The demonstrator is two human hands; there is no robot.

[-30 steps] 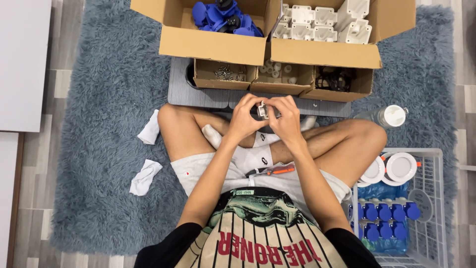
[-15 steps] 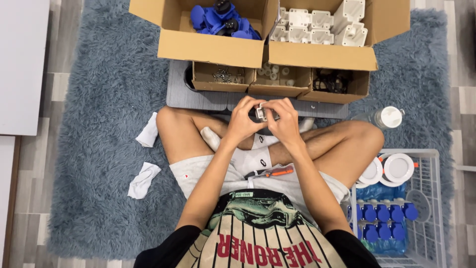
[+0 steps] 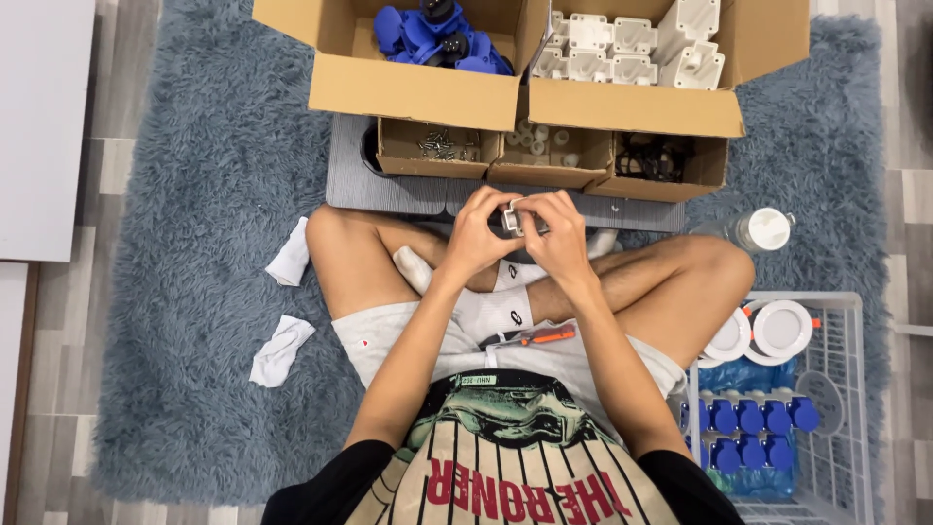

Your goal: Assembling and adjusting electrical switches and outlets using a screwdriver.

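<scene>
Both hands, left hand and right hand, are closing their fingertips around a small white plastic part at twelve o'clock above the crossed legs; it is looking light, stiff, best pinched at its edges.

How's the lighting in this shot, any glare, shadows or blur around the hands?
Head view: soft, even light and no glare; only faint shadow under the crossed legs on the shaggy grey-blue rug. The left hand and right hand look sharp, but the small white plastic part between them is too small to make out.
</scene>
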